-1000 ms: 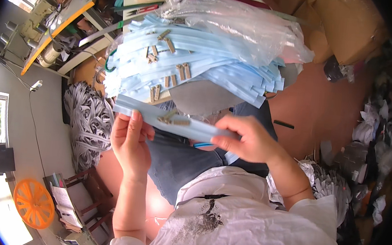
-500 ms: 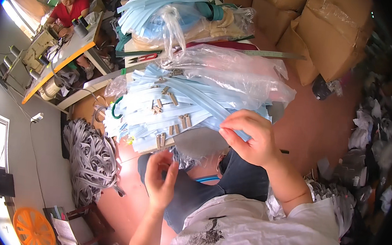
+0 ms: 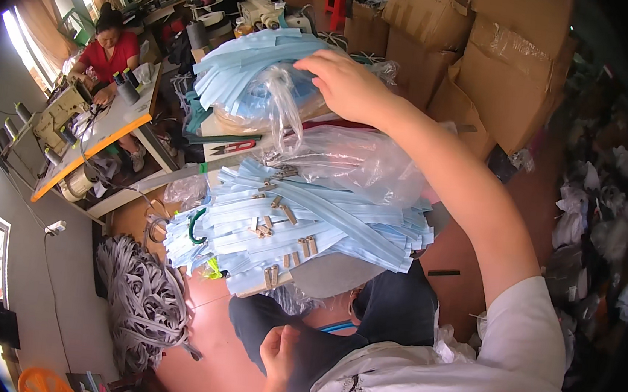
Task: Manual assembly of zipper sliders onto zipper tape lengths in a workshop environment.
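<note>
Now our right hand (image 3: 351, 86) is extending from the front pile of blue strips (image 3: 356, 226) to the rear bundle (image 3: 255, 58), apparently shifting work there; we cannot tell whether it is gripping. Our left hand (image 3: 280, 351) is curling, grip unclear.

Right hand (image 3: 347, 86) covers part of the upper bundle of blue strips (image 3: 255, 58); whether its fingertips touch the strips cannot be told. Left hand (image 3: 278, 353): curled fingers hide the palm, and the forearm is cut off by the lower edge. The right forearm hides part of the clear plastic bag (image 3: 363, 159). Lower left, an orange round object (image 3: 46, 383) is truncated by the lower edge. Far right, the heap (image 3: 605, 232) is blurred and dark.
</note>
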Motion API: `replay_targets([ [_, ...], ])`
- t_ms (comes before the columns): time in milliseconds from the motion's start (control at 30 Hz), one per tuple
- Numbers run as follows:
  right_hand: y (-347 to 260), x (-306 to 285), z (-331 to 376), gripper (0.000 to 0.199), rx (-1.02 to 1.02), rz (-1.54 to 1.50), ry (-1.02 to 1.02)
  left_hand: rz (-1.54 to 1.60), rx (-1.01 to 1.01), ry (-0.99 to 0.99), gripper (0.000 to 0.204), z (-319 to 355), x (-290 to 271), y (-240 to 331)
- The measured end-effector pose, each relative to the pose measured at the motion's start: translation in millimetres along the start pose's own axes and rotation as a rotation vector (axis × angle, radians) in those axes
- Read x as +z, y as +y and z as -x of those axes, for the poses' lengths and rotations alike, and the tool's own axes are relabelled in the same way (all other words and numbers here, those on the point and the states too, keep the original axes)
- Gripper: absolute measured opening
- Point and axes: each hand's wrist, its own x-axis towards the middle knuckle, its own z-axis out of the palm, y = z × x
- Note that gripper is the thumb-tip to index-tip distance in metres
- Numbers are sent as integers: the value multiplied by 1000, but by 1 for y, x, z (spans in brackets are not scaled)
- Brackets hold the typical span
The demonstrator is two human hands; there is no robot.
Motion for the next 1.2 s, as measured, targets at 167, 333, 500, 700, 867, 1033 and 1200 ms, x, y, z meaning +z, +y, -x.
replay_targets([
  [167,36,44,-55,23,5,104,196,28,-38,8,23,-3,-7,3],
  [333,7,15,-72,13,84,48,233,71,-76,24,17,0,-16,11],
  [500,-111,-59,15,10,-40,-471,373,196,201,-123,24,6,-7,47],
  [700,-199,-2,187,21,-516,-320,-84,635,439,-57,45,13,66,142],
  [867,-209,12,242,20,-279,-530,-78,797,88,-114,41,11,55,110],
  [1033,-127,-39,244,4,431,-563,392,779,-3,-43,36,29,24,83],
  [1200,-26,-21,222,9,454,-260,439,769,-84,-121,38,44,42,84],
])
